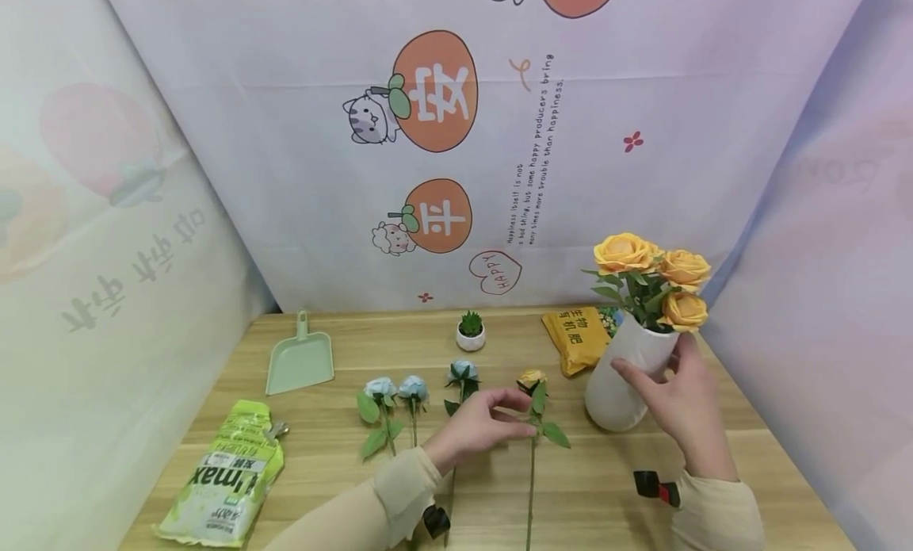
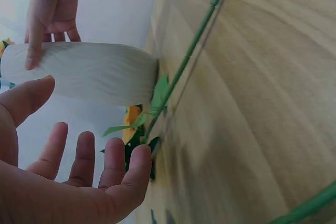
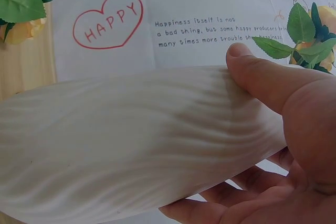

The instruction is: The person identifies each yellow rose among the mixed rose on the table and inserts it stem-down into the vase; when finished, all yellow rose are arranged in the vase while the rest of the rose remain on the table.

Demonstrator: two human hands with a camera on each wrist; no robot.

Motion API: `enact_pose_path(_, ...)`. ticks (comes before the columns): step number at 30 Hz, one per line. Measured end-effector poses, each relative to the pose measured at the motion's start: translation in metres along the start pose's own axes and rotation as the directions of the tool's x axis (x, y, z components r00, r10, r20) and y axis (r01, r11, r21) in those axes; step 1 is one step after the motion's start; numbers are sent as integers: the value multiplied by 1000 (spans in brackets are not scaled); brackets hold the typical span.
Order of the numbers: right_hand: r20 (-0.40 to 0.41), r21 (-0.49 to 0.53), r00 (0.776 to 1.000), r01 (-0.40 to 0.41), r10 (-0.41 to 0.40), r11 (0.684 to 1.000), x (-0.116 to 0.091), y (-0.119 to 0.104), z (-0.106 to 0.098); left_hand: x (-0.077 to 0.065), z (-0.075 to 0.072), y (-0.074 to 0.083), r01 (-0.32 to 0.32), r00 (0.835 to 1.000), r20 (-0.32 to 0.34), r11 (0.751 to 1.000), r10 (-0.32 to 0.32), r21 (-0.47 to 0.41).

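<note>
My right hand (image 1: 681, 392) grips a white ribbed vase (image 1: 628, 376) near its top, thumb on the near side and fingers round the far side, as the right wrist view of the vase (image 3: 131, 140) shows. Several yellow roses (image 1: 685, 269) with green leaves stand in it. The vase leans right in the head view; whether its base is fully on the table I cannot tell. Beside it on the table lies one yellow rose (image 1: 532, 379) with a long green stem. My left hand (image 1: 481, 424) hovers by that stem, fingers spread and loosely bent, nothing between them in the left wrist view.
Three blue roses (image 1: 413, 388) lie left of the yellow one. A small potted succulent (image 1: 470, 333) and a yellow packet (image 1: 576, 341) stand at the back. A green dustpan (image 1: 303, 362) and a clipped green-white bag (image 1: 224, 480) are at the left. Fabric walls border the table.
</note>
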State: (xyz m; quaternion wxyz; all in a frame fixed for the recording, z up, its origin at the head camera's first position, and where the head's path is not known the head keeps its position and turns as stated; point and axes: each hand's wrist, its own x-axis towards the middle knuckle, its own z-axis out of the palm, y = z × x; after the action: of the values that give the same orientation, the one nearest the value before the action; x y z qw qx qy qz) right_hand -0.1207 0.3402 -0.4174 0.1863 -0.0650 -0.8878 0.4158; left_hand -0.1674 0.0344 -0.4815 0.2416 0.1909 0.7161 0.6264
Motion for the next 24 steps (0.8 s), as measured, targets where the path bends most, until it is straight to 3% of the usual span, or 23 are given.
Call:
enact_pose_path(7, 9, 5, 1000, -14, 14, 1000, 0, 0, -1, -2, 3, -13, 38, 997, 69, 999, -39, 18)
enact_pose_path(13, 7, 0, 1000, -2, 2, 1000, 0, 0, -1, -4, 5, -20, 65, 994, 82, 997, -68, 35)
enact_pose_path(18, 6, -8, 1000, 2, -1, 1000, 0, 0, -1, -6, 7, -25, 75, 989, 113, 987, -92, 143)
enact_pose_path(24, 5, -10, 1000, 6, -6, 1000, 0, 0, -1, -7, 8, -24, 67, 980, 162, 954, -118, 291)
